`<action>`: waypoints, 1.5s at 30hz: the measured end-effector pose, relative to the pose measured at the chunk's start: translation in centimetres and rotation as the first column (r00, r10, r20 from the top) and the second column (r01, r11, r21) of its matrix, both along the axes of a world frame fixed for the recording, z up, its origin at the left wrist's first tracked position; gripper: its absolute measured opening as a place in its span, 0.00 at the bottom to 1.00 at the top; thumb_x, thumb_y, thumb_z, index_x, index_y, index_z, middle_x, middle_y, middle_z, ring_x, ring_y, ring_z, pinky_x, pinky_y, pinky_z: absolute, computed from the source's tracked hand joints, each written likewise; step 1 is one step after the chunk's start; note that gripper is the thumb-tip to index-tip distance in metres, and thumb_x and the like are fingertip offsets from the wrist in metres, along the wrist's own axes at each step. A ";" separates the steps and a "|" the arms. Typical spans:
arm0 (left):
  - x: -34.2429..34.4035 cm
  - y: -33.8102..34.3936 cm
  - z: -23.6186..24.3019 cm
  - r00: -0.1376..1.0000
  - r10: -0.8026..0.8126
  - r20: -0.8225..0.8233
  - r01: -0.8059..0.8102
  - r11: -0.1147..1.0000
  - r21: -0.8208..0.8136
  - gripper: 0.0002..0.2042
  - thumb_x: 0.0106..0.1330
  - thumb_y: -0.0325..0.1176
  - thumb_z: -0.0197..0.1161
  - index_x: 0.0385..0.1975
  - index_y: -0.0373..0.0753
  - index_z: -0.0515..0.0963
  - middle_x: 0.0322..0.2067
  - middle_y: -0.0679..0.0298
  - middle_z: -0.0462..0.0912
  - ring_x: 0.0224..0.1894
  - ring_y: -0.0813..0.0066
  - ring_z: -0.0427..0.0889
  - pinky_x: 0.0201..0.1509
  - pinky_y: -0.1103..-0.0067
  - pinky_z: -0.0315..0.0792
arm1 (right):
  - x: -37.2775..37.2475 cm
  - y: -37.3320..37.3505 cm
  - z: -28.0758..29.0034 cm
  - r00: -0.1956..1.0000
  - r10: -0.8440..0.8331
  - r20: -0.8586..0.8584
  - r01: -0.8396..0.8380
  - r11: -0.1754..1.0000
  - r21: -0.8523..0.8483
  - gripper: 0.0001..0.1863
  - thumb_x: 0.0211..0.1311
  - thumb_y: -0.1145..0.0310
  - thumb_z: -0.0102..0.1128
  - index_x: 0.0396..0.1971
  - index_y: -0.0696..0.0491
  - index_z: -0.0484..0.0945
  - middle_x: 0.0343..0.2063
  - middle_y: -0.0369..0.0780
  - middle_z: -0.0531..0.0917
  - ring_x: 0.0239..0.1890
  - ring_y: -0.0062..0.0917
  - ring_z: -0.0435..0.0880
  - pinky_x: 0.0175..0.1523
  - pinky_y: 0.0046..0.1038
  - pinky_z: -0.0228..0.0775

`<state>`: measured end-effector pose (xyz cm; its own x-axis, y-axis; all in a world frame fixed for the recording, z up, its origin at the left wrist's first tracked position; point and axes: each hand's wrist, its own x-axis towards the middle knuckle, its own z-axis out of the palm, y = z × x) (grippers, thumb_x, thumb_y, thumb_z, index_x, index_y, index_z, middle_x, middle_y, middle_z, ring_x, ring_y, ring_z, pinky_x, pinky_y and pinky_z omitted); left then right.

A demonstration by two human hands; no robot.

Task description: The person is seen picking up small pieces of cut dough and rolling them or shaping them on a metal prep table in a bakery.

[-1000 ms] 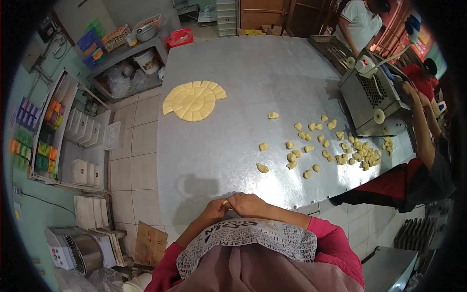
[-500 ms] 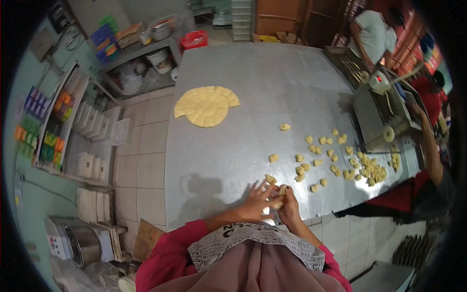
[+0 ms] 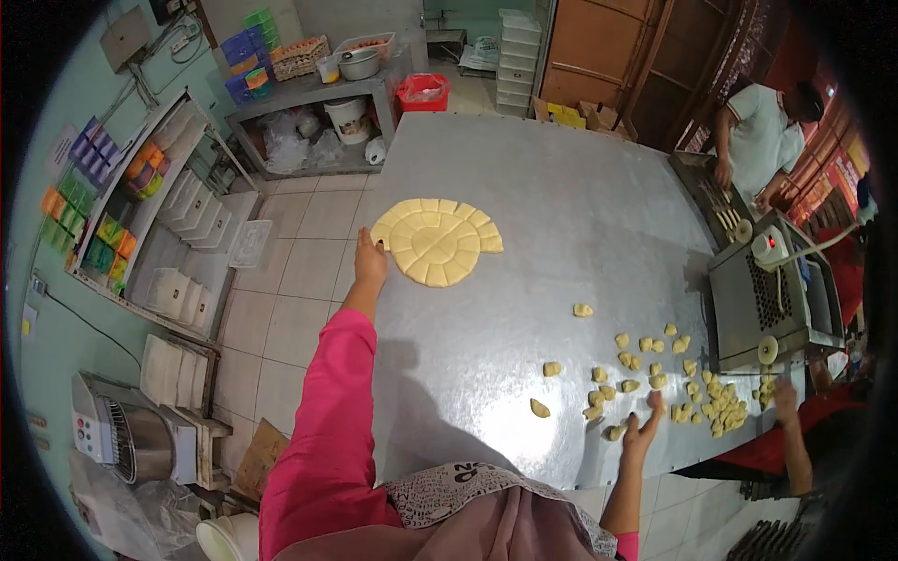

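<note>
A flat round sheet of yellow dough, scored into wedges and rings, lies on the metal table. My left hand reaches out to its left edge, thumb and fingers slightly apart, with nothing seen in them. Low over the table's near right part is my right hand, its thumb and fingers spread and holding nothing visible. Close to that hand lies a small dough piece. A single dough piece rests farther left. Several others are scattered beyond my right hand, and a dough heap sits to their right.
A metal machine with rollers stands on the table's right side. A co-worker's hand moves near it, and another person works at the far right. Shelving and a dough mixer line the left wall.
My hands, together around dough at the near edge before, are now apart. The left has stretched to the dough sheet; the right has moved right. One dough piece now lies near where they were.
</note>
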<state>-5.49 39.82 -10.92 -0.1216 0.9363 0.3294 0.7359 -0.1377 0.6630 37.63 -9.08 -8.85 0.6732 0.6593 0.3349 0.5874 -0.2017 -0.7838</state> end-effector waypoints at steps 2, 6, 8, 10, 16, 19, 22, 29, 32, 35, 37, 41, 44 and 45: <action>-0.7 2.0 -0.7 0.996 0.064 0.057 -0.056 0.989 -0.138 0.29 0.61 0.33 0.59 0.61 0.29 0.59 0.53 0.43 0.71 0.54 0.47 0.72 0.59 0.67 0.66 | -3.7 1.4 0.3 0.999 0.049 0.015 -0.049 0.998 -0.044 0.30 0.47 0.82 0.47 0.56 0.60 0.64 0.62 0.54 0.61 0.67 0.44 0.55 0.70 0.38 0.42; -1.5 3.6 0.0 0.991 0.018 -0.130 -0.079 0.875 -0.478 0.26 0.60 0.36 0.59 0.55 0.27 0.65 0.44 0.44 0.78 0.45 0.47 0.78 0.51 0.68 0.72 | -10.1 3.6 3.2 0.973 0.232 -0.008 -0.231 0.965 -0.125 0.25 0.49 0.84 0.46 0.52 0.60 0.67 0.60 0.56 0.62 0.66 0.47 0.57 0.68 0.39 0.46; -2.8 3.0 0.0 0.957 -0.153 -0.248 -0.035 0.784 -0.619 0.24 0.60 0.37 0.59 0.52 0.28 0.69 0.41 0.45 0.80 0.41 0.46 0.79 0.48 0.68 0.74 | -12.2 4.6 4.5 0.951 0.307 -0.018 -0.307 0.942 -0.138 0.25 0.49 0.84 0.46 0.51 0.59 0.68 0.58 0.57 0.64 0.64 0.48 0.61 0.67 0.39 0.50; -5.2 0.3 -1.0 0.956 -0.181 -0.229 0.072 0.906 -0.417 0.15 0.62 0.36 0.56 0.42 0.31 0.75 0.32 0.51 0.83 0.33 0.56 0.82 0.38 0.71 0.76 | -13.9 5.3 4.9 0.912 0.406 -0.063 -0.411 0.899 -0.151 0.23 0.49 0.84 0.47 0.49 0.60 0.70 0.57 0.57 0.66 0.62 0.49 0.64 0.66 0.39 0.53; -3.0 -16.0 1.6 0.678 0.047 0.734 0.469 0.741 -0.481 0.09 0.67 0.32 0.48 0.37 0.38 0.75 0.27 0.69 0.76 0.24 0.82 0.71 0.27 0.85 0.66 | -17.1 7.6 7.0 0.766 0.639 -0.062 -0.635 0.740 -0.220 0.21 0.49 0.83 0.51 0.46 0.57 0.73 0.55 0.52 0.70 0.55 0.45 0.72 0.58 0.36 0.66; 0.1 -24.8 2.9 0.712 0.020 0.702 0.586 0.535 -0.609 0.08 0.67 0.32 0.49 0.38 0.39 0.75 0.28 0.74 0.74 0.28 0.86 0.68 0.32 0.86 0.64 | -18.7 9.2 8.5 0.687 0.726 -0.025 -0.711 0.664 -0.232 0.24 0.49 0.82 0.55 0.50 0.56 0.71 0.54 0.52 0.70 0.53 0.44 0.73 0.57 0.35 0.67; 1.8 -32.4 5.4 0.585 -0.192 0.788 0.799 0.306 -0.518 0.08 0.68 0.34 0.51 0.41 0.40 0.75 0.29 0.74 0.74 0.29 0.88 0.68 0.34 0.87 0.64 | -20.9 10.0 10.5 0.523 0.807 0.274 -0.777 0.584 -0.236 0.27 0.50 0.79 0.57 0.54 0.57 0.67 0.54 0.53 0.70 0.52 0.43 0.74 0.55 0.36 0.69; 3.5 -36.9 8.0 0.578 -0.626 0.524 0.801 0.313 -0.510 0.10 0.69 0.35 0.51 0.37 0.33 0.75 0.31 0.60 0.79 0.36 0.75 0.76 0.42 0.78 0.70 | -22.1 6.6 7.0 0.291 0.934 0.206 -0.776 0.356 -0.520 0.19 0.57 0.70 0.53 0.45 0.67 0.67 0.37 0.51 0.78 0.38 0.42 0.80 0.34 0.34 0.76; 4.1 -37.8 7.9 0.577 -0.694 0.432 0.781 0.313 -0.540 0.10 0.68 0.32 0.52 0.36 0.32 0.75 0.29 0.55 0.79 0.35 0.73 0.77 0.41 0.76 0.71 | -20.9 5.5 7.5 0.336 0.938 0.087 -0.790 0.331 -0.516 0.13 0.54 0.70 0.55 0.35 0.63 0.69 0.27 0.49 0.80 0.29 0.41 0.81 0.31 0.36 0.75; 6.0 -38.8 6.3 0.554 -0.693 0.462 0.818 0.350 -0.456 0.08 0.68 0.31 0.51 0.36 0.32 0.75 0.28 0.55 0.80 0.32 0.71 0.78 0.39 0.76 0.71 | -18.7 4.6 9.0 0.424 0.904 0.049 -0.807 0.402 -0.432 0.08 0.48 0.71 0.57 0.25 0.58 0.70 0.19 0.46 0.79 0.23 0.41 0.80 0.29 0.38 0.73; 7.7 -38.2 4.7 0.540 -0.689 0.482 0.837 0.380 -0.394 0.08 0.68 0.30 0.51 0.36 0.33 0.75 0.27 0.55 0.80 0.31 0.70 0.79 0.38 0.75 0.71 | -16.6 3.8 9.3 0.570 0.819 0.066 -0.725 0.539 -0.429 0.06 0.45 0.72 0.58 0.20 0.56 0.72 0.17 0.47 0.77 0.21 0.41 0.79 0.27 0.39 0.71; 10.8 -33.3 7.0 0.479 -0.786 0.390 0.878 0.421 -0.229 0.22 0.64 0.35 0.58 0.59 0.42 0.67 0.54 0.46 0.69 0.58 0.57 0.69 0.60 0.65 0.63 | -9.7 0.7 7.8 0.786 0.618 0.031 -0.591 0.764 -0.260 0.02 0.46 0.74 0.56 0.20 0.56 0.76 0.20 0.46 0.78 0.24 0.42 0.79 0.33 0.38 0.72; 13.9 -31.6 9.7 0.277 -0.958 -0.072 0.844 0.278 -0.458 0.36 0.55 0.51 0.64 0.64 0.49 0.60 0.68 0.49 0.43 0.70 0.45 0.40 0.68 0.49 0.35 | -6.8 1.0 10.3 0.882 0.370 0.292 -0.222 0.873 -0.434 0.10 0.48 0.77 0.55 0.33 0.57 0.78 0.44 0.50 0.75 0.50 0.46 0.71 0.56 0.45 0.59; 14.5 -29.5 9.6 0.324 -0.944 -0.070 0.846 0.322 -0.426 0.36 0.56 0.50 0.65 0.64 0.50 0.60 0.68 0.49 0.44 0.70 0.46 0.42 0.68 0.49 0.37 | -6.5 1.5 10.9 0.846 0.318 0.428 -0.110 0.890 -0.442 0.15 0.48 0.78 0.54 0.39 0.57 0.78 0.54 0.51 0.71 0.59 0.48 0.64 0.63 0.48 0.51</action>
<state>9.04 10.34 -1.33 0.8922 0.4419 -0.0931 0.4031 -0.6862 0.6055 31.16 -7.58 2.00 0.3225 0.9101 0.2602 0.9278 -0.2495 -0.2774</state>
